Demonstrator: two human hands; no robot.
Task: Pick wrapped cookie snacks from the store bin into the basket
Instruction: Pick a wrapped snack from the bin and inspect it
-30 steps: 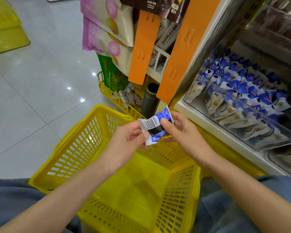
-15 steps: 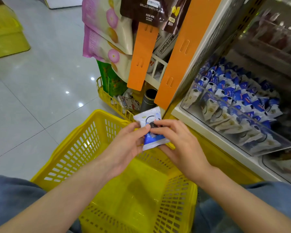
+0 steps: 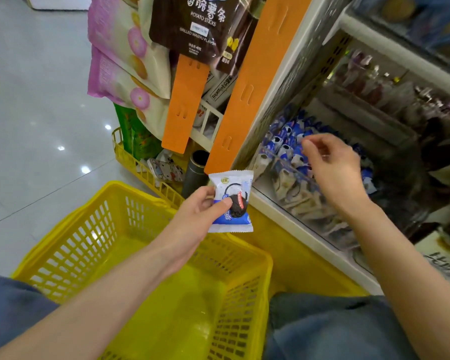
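My left hand [image 3: 196, 213] pinches a wrapped cookie snack [image 3: 233, 201], a white and blue packet with a dark round cookie printed on it, above the far rim of the yellow basket [image 3: 94, 229]. The basket's floor shows nothing in it. My right hand [image 3: 331, 166] hovers over the store bin [image 3: 291, 203], fingers loosely curled and holding nothing. The clear-fronted bin is full of several blue and white wrapped cookie snacks [image 3: 286, 141].
Orange hanging strips [image 3: 240, 100] and snack bags [image 3: 125, 63] hang left of the shelf. A smaller yellow rack [image 3: 138, 167] with a dark cylinder [image 3: 196, 175] stands behind the basket. Grey tiled floor lies to the left. My knees in blue cloth flank the basket.
My right hand let go of the packet and moved right, up over the bin. My left hand alone keeps the snack, its printed front now facing up.
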